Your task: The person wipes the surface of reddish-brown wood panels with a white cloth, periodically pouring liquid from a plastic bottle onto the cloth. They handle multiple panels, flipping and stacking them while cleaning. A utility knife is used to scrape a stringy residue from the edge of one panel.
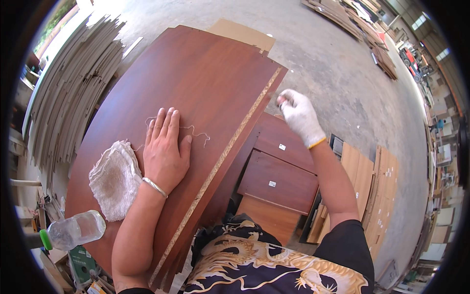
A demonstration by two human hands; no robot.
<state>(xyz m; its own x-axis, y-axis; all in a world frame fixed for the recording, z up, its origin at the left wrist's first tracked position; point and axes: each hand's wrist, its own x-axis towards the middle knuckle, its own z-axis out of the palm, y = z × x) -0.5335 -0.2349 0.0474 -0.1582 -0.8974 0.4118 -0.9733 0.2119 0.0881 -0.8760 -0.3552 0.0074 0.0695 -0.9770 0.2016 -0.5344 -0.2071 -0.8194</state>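
My left hand [166, 149], bare with a silvery bangle at the wrist, lies flat on a reddish-brown wood panel [196, 73], fingers stretched out. A loose pale thread [198, 134] shows on both sides of it. Beside the left wrist rests a crumpled whitish cloth [115, 181]. My right hand [299, 115], in a white knit glove with a yellow cuff, is raised just beyond the panel's right edge. Its fingers are curled and slightly blurred; something small and pinkish shows at the tips, too unclear to name. A strip of bare, speckled chipboard [220, 157] runs along that edge.
A clear bottle with a green cap [78, 230] stands out at the panel's lower left. Stacked boards [73, 93] rise on the left. Below the right arm are brown panels with white labels [279, 181] and lighter boards [382, 191]. More boards [338, 19] lie on the concrete floor.
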